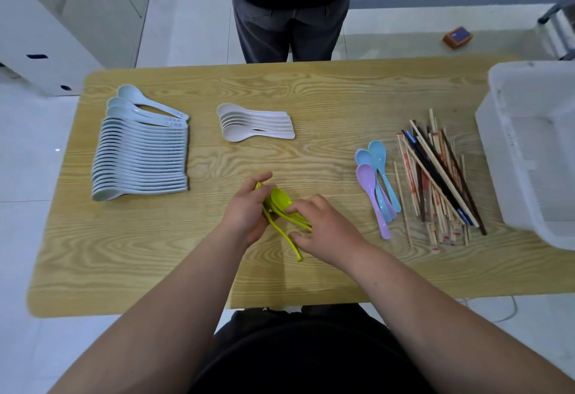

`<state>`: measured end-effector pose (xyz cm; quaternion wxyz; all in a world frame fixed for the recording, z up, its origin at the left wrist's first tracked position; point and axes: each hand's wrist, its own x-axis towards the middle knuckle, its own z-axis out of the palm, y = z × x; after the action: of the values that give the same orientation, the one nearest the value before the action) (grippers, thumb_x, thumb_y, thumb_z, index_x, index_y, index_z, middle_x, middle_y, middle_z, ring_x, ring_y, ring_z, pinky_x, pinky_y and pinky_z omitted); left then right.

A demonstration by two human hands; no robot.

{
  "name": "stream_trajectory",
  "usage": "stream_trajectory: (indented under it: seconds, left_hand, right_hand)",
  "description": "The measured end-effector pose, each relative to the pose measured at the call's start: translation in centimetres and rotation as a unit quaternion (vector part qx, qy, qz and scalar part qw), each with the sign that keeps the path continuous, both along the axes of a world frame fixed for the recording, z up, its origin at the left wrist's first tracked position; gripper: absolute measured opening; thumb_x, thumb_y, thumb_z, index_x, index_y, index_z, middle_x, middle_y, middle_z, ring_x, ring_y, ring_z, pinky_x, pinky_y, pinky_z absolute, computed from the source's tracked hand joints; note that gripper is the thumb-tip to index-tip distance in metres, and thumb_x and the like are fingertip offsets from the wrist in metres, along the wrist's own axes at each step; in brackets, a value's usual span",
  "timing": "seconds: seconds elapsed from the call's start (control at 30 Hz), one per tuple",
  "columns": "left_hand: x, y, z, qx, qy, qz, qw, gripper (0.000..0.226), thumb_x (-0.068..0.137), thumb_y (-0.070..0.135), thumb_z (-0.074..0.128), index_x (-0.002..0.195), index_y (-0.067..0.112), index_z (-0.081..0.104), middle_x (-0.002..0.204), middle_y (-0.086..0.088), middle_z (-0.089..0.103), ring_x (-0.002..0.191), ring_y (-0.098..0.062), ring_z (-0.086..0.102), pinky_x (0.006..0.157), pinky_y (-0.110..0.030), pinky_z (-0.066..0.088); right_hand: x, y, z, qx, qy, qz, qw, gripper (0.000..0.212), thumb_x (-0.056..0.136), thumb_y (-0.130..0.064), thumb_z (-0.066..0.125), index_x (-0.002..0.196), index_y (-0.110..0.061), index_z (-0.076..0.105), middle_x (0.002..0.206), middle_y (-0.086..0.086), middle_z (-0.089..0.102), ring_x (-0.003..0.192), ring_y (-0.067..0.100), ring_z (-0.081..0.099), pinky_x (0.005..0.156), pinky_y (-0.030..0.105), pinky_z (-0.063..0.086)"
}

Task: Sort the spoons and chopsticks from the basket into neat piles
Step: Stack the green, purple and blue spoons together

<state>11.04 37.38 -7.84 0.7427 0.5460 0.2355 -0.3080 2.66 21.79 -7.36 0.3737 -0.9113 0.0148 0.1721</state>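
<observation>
Green spoons: left hand is gripping the bowls; right hand is pinching the handles; advisable: nest bowls flush, square handles.

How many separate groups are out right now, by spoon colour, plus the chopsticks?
Pale blue spoons: 1 row
Off-white spoons: 1 stack
Blue and purple spoons: 1 cluster
Green spoons: 1 bunch, held by left hand and right hand
Chopsticks: 1 loose heap
Total: 5 groups
</observation>
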Motion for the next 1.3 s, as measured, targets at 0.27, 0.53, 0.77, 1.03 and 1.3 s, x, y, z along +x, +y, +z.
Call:
stream_trajectory:
  seconds: [0.27,0.53,0.77,1.03,1.3]
  left_hand:
    - [0.6,2.3,-0.4,-0.048,0.01,-0.012,0.999,0.031,0.1,0.006,0.055,0.129,0.014,0.06,0.109,-0.014,0.058,0.091,-0.031,0.065,0.083,-0.043,0.058]
    - [0.3,-1.0,-0.5,-0.035,-0.024,-0.026,0.999,0.026,0.105,0.012,0.048,0.129,0.015,0.059,0.1,-0.022,0.066,0.096,-0.029,0.069,0.089,-0.051,0.056]
    - [-0.9,-4.8,-1.0,-0.036,-0.011,-0.05,0.998,0.028,0.099,0.017,0.06,0.126,0.025,0.061,0.105,-0.01,0.063,0.082,-0.03,0.061,0.075,-0.042,0.046]
    - [-1.2,-8.3,-2.2,-0.037,0.032,0.006,0.999,0.024,0.098,0.007,0.059,0.118,0.021,0.061,0.097,-0.006,0.059,0.074,-0.025,0.067,0.077,-0.039,0.06]
    - [-2.3,-10.1,-3.2,-0.004,0.046,0.022,0.999,0.023,0.097,0.004,0.059,0.114,0.02,0.061,0.092,-0.007,0.059,0.073,-0.024,0.065,0.065,-0.036,0.06]
  right_hand:
    - [1.7,1.8,-0.1,0.164,0.066,-0.219,0.96,0.025,0.093,-0.018,0.065,0.101,-0.042,0.066,0.085,-0.012,0.065,0.077,0.012,0.066,0.081,0.033,0.054]
    - [1.8,2.3,0.4,0.383,0.186,-0.267,0.865,0.023,0.096,-0.007,0.064,0.118,-0.014,0.064,0.096,0.012,0.071,0.071,0.022,0.074,0.061,0.033,0.061]
    - [1.3,-1.5,0.5,0.405,0.194,-0.254,0.857,0.022,0.094,0.004,0.063,0.112,-0.01,0.065,0.092,0.012,0.072,0.07,0.022,0.073,0.06,0.03,0.058]
    - [0.5,-10.1,-2.4,-0.043,0.015,-0.225,0.973,0.013,0.089,-0.033,0.069,0.093,-0.024,0.061,0.098,-0.004,0.062,0.09,0.016,0.06,0.08,0.039,0.052]
    - [0.3,-13.6,-4.5,-0.26,0.054,-0.058,0.962,0.043,0.092,-0.038,0.066,0.123,-0.012,0.052,0.125,0.011,0.048,0.114,0.032,0.047,0.09,0.04,0.042]
